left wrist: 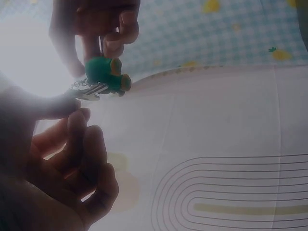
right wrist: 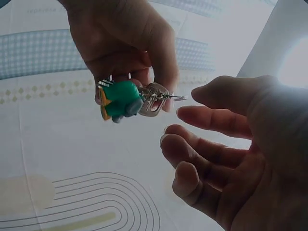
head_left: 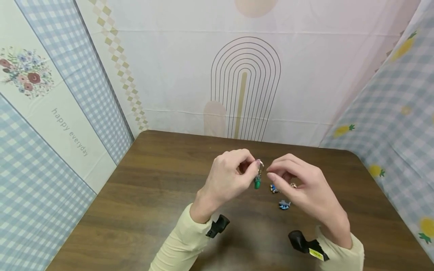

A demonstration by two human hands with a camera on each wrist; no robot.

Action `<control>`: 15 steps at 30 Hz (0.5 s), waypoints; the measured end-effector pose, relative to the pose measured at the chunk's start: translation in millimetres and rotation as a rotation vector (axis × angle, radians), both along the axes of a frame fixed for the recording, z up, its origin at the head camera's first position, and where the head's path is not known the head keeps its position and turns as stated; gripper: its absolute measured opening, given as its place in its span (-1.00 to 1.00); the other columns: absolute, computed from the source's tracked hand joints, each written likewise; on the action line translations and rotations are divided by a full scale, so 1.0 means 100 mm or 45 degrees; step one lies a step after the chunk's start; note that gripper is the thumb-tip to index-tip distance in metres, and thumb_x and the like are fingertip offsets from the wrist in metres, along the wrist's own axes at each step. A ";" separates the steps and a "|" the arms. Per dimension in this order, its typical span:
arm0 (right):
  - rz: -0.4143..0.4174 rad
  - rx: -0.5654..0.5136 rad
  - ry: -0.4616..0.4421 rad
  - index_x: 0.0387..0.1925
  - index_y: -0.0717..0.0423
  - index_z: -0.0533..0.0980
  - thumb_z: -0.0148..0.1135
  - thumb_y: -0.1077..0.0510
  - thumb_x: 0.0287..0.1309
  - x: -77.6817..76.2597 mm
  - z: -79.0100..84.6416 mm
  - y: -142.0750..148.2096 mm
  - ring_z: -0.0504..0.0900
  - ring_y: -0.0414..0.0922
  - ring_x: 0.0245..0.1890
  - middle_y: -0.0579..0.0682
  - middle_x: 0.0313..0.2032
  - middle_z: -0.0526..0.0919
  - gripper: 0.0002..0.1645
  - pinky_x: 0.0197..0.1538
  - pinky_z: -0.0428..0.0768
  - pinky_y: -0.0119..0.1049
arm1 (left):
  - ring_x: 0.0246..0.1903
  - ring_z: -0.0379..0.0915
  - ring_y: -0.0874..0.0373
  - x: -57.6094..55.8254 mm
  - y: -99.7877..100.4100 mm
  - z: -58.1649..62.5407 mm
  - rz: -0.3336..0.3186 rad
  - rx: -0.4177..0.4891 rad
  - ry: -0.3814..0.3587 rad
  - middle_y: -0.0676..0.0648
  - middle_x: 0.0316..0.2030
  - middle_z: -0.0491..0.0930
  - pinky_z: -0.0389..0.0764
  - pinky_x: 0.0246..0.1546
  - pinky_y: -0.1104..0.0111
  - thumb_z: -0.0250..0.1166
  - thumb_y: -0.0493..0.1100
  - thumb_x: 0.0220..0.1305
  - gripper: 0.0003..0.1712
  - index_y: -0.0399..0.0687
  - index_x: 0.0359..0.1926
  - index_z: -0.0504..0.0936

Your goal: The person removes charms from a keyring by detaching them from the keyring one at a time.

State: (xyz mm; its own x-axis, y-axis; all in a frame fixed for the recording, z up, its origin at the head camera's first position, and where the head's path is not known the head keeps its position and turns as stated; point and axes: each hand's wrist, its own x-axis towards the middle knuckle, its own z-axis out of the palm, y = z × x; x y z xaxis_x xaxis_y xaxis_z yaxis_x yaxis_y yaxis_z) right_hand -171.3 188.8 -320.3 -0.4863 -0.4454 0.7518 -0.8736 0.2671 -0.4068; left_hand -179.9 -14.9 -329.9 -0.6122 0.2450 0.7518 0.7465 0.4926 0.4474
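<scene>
My left hand (head_left: 225,175) pinches the metal ring and clasp of a keychain between thumb and forefinger, above the table. A small green figure (head_left: 257,183) hangs from it; the right wrist view shows its green body (right wrist: 120,98) with yellow-orange and grey parts beside the silvery metal clasp (right wrist: 155,101). Close by on the right is my right hand (head_left: 301,180). Its fingers are loosely bent and spread, with thumb and forefinger apart and nothing between them. In the right wrist view its thumb is near the metal end without clearly touching it.
On the brown wooden table (head_left: 152,195) lie a small blue-and-grey figure (head_left: 284,204) and another small blue piece (head_left: 274,188), below and beyond the right hand. A small gold-coloured thing (head_left: 293,185) is partly hidden by that hand. Patterned cloths hang around the table.
</scene>
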 end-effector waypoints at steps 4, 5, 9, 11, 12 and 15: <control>-0.004 -0.006 -0.003 -0.27 0.01 0.62 0.38 0.54 -0.15 -0.03 -0.01 -0.04 0.46 -0.39 -0.49 -0.13 -0.31 0.59 -0.55 -0.43 0.45 -0.60 | -0.67 0.26 0.43 -0.02 0.01 0.00 0.008 -0.004 0.020 0.16 -0.67 0.43 0.31 -0.60 0.64 0.25 -0.21 0.21 -0.75 0.05 -0.61 0.49; -0.010 0.001 -0.011 -0.27 0.00 0.62 0.38 0.53 -0.14 -0.04 -0.02 -0.05 0.46 -0.40 -0.48 -0.14 -0.31 0.59 -0.56 -0.42 0.45 -0.60 | -0.67 0.26 0.43 -0.03 0.01 0.00 0.008 -0.004 0.020 0.16 -0.67 0.42 0.30 -0.60 0.64 0.24 -0.21 0.21 -0.74 0.06 -0.61 0.48; -0.041 0.049 -0.055 -0.28 -0.05 0.61 0.41 0.46 -0.07 -0.06 -0.05 -0.06 0.46 -0.42 -0.46 -0.19 -0.30 0.58 -0.61 -0.42 0.44 -0.60 | -0.66 0.25 0.43 -0.05 0.02 0.01 0.009 -0.010 0.015 0.16 -0.68 0.40 0.30 -0.60 0.63 0.23 -0.20 0.22 -0.74 0.06 -0.61 0.48; -0.043 0.055 -0.062 -0.28 -0.04 0.61 0.41 0.45 -0.06 -0.08 -0.06 -0.07 0.45 -0.43 -0.45 -0.20 -0.30 0.58 -0.62 -0.43 0.44 -0.60 | -0.66 0.25 0.42 -0.06 0.02 0.01 0.019 -0.014 0.015 0.16 -0.68 0.40 0.30 -0.59 0.63 0.23 -0.20 0.22 -0.74 0.05 -0.61 0.48; -0.039 0.052 -0.059 -0.28 -0.04 0.61 0.41 0.46 -0.07 -0.10 -0.06 -0.08 0.45 -0.43 -0.46 -0.20 -0.31 0.58 -0.62 -0.44 0.43 -0.60 | -0.67 0.25 0.42 -0.07 0.02 0.01 0.022 -0.016 0.016 0.16 -0.69 0.40 0.30 -0.60 0.63 0.23 -0.20 0.22 -0.74 0.05 -0.61 0.48; -0.022 0.025 -0.020 -0.31 -0.01 0.61 0.40 0.50 -0.11 -0.14 -0.07 -0.09 0.44 -0.43 -0.47 -0.20 -0.33 0.57 -0.60 -0.46 0.41 -0.58 | -0.67 0.25 0.41 -0.09 0.02 0.00 0.033 -0.019 0.014 0.15 -0.70 0.40 0.29 -0.60 0.62 0.23 -0.20 0.22 -0.74 0.05 -0.61 0.48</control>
State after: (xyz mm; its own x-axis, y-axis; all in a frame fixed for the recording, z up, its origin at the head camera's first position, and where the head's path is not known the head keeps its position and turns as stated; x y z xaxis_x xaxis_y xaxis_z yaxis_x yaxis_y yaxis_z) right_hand -185.0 179.7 -327.2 -0.5056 -0.4510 0.7355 -0.8624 0.2903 -0.4148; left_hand -188.7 -12.5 -329.5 -0.6103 0.2405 0.7548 0.7382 0.5182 0.4319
